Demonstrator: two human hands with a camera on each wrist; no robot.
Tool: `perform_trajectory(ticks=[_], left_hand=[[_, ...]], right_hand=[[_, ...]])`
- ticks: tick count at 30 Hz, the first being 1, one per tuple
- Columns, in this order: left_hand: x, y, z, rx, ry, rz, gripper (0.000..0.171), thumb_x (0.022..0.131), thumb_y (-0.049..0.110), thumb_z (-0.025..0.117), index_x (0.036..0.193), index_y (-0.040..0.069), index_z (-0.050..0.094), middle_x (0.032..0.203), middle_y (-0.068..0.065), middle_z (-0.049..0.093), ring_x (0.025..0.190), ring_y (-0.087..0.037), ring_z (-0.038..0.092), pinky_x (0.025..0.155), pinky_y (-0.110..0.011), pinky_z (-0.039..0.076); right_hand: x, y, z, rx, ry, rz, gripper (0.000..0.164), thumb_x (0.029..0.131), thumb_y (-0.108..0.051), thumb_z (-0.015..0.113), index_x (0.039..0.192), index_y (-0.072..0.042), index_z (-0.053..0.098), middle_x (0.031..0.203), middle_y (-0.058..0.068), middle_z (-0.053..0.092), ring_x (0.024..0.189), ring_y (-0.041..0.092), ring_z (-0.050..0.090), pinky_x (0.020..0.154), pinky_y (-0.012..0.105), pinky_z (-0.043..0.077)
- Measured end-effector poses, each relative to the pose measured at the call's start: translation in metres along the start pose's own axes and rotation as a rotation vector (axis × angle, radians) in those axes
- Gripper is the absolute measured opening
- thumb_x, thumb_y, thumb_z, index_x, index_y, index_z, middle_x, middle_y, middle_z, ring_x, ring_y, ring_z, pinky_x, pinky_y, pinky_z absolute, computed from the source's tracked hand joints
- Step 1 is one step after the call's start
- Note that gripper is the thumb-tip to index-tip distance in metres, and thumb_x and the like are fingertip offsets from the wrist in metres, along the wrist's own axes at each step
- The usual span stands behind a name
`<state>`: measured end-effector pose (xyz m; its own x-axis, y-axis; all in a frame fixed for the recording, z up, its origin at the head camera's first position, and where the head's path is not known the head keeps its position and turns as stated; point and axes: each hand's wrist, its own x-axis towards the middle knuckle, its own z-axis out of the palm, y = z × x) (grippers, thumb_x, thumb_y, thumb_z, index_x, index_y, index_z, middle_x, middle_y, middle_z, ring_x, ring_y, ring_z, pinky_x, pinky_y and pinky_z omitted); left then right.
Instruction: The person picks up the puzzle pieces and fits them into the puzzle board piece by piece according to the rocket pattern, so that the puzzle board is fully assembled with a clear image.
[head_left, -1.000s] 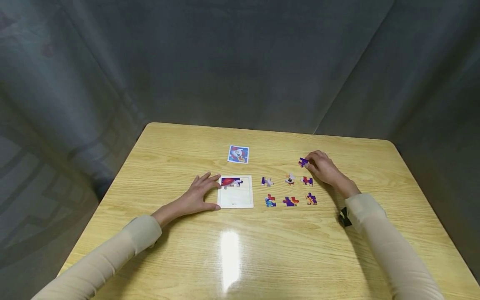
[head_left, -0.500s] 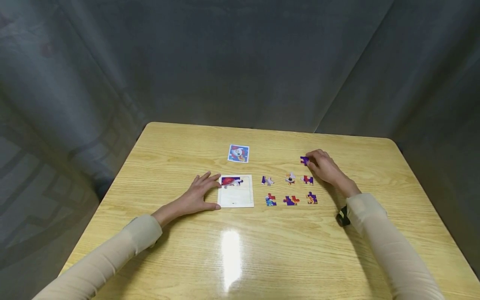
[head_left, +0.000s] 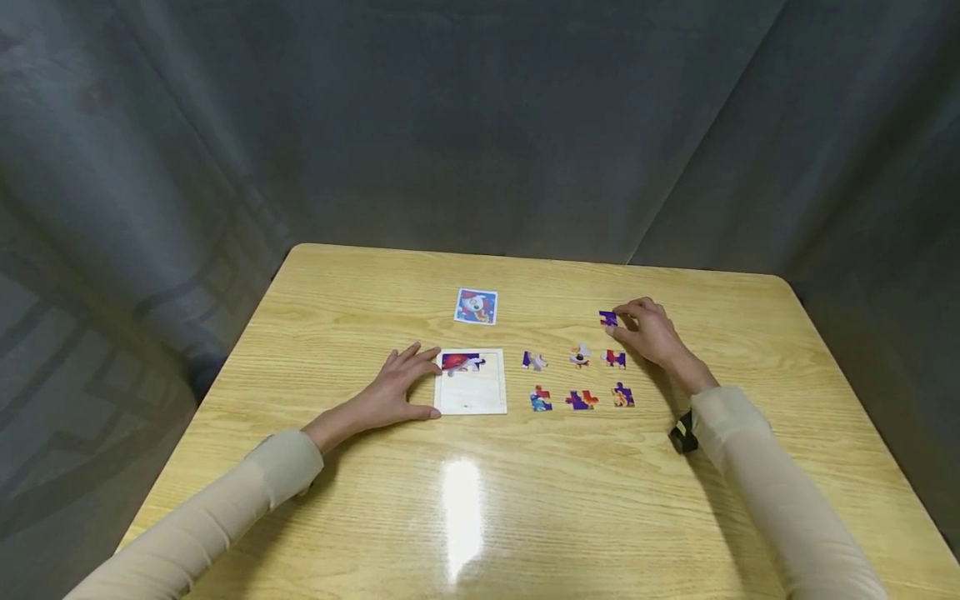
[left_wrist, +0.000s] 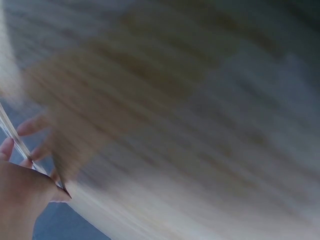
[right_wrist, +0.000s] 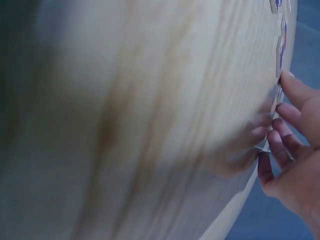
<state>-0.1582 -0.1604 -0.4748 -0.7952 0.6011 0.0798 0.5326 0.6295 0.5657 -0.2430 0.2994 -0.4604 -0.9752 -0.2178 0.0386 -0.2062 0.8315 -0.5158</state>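
A white puzzle tray [head_left: 471, 392] lies on the table with a red, purple and white assembled section [head_left: 461, 362] in its upper left. My left hand [head_left: 393, 390] is spread at the tray's left side, fingers touching its upper left edge and the thumb at the lower left corner. At the right, my right hand [head_left: 651, 333] pinches a purple puzzle piece [head_left: 607, 319] between thumb and fingers, close over the table. Loose pieces lie in two rows between tray and right hand, among them a red and purple piece [head_left: 614, 359] and an orange and purple piece [head_left: 622, 395].
Behind the tray lies a small square picture card [head_left: 476, 307] with a white cartoon figure. The wooden table [head_left: 360, 292] has its far edge against a grey curtain [head_left: 480, 125]. A dark strapped device [head_left: 683, 433] sits at the right wrist.
The purple piece has been turned a little in my right fingers and shifted slightly. My left hand and the tray have stayed in place.
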Motion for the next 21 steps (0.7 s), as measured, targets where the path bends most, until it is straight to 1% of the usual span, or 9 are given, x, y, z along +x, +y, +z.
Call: perform_trajectory(ticks=[4, 9, 13, 16, 19, 21], left_hand=[[0.000, -0.001, 0.000, -0.003, 0.001, -0.001, 0.062, 0.078, 0.040, 0.079, 0.128, 0.012, 0.054, 0.155, -0.013, 0.031, 0.144, -0.041, 0.013, 0.112, -0.065, 0.003], [0.000, -0.001, -0.001, 0.001, 0.000, -0.001, 0.062, 0.078, 0.040, 0.079, 0.127, 0.012, 0.054, 0.155, -0.012, 0.031, 0.144, -0.041, 0.014, 0.112, -0.065, 0.003], [0.000, 0.001, -0.001, 0.007, -0.001, -0.003, 0.062, 0.077, 0.040, 0.079, 0.127, 0.011, 0.055, 0.154, -0.013, 0.032, 0.144, -0.041, 0.015, 0.112, -0.065, 0.003], [0.000, 0.002, -0.001, 0.004, 0.000, -0.004, 0.063, 0.077, 0.040, 0.079, 0.127, 0.011, 0.055, 0.154, -0.013, 0.032, 0.144, -0.042, 0.015, 0.112, -0.065, 0.003], [0.000, 0.002, -0.001, 0.003, 0.005, -0.001, 0.063, 0.077, 0.040, 0.079, 0.127, 0.011, 0.055, 0.154, -0.014, 0.032, 0.143, -0.042, 0.015, 0.111, -0.066, 0.003], [0.000, 0.002, -0.001, 0.008, 0.007, 0.001, 0.063, 0.077, 0.040, 0.079, 0.127, 0.011, 0.055, 0.154, -0.014, 0.032, 0.143, -0.042, 0.016, 0.111, -0.066, 0.003]], right_hand=[[0.003, 0.004, 0.000, 0.002, 0.002, -0.024, 0.046, 0.094, -0.026, 0.064, 0.126, 0.005, 0.056, 0.127, 0.026, 0.045, 0.118, 0.044, 0.037, 0.099, 0.061, 0.029], [0.005, 0.010, -0.001, -0.004, -0.007, -0.053, 0.045, 0.092, -0.029, 0.066, 0.121, 0.004, 0.057, 0.123, 0.023, 0.046, 0.115, 0.041, 0.039, 0.098, 0.059, 0.032], [0.006, 0.009, 0.000, -0.005, -0.010, -0.061, 0.044, 0.088, -0.030, 0.070, 0.113, 0.004, 0.059, 0.112, 0.019, 0.050, 0.101, 0.034, 0.043, 0.089, 0.052, 0.040], [0.007, 0.006, 0.000, -0.024, -0.016, -0.065, 0.044, 0.087, -0.031, 0.071, 0.111, 0.005, 0.059, 0.103, 0.017, 0.051, 0.091, 0.029, 0.045, 0.078, 0.045, 0.042], [0.007, 0.001, 0.001, -0.030, -0.023, -0.068, 0.044, 0.087, -0.028, 0.070, 0.112, 0.006, 0.057, 0.100, 0.016, 0.053, 0.087, 0.028, 0.048, 0.075, 0.042, 0.044], [0.008, -0.003, 0.001, -0.017, -0.025, -0.070, 0.043, 0.087, -0.025, 0.070, 0.113, 0.006, 0.056, 0.099, 0.017, 0.055, 0.087, 0.029, 0.051, 0.075, 0.043, 0.046]])
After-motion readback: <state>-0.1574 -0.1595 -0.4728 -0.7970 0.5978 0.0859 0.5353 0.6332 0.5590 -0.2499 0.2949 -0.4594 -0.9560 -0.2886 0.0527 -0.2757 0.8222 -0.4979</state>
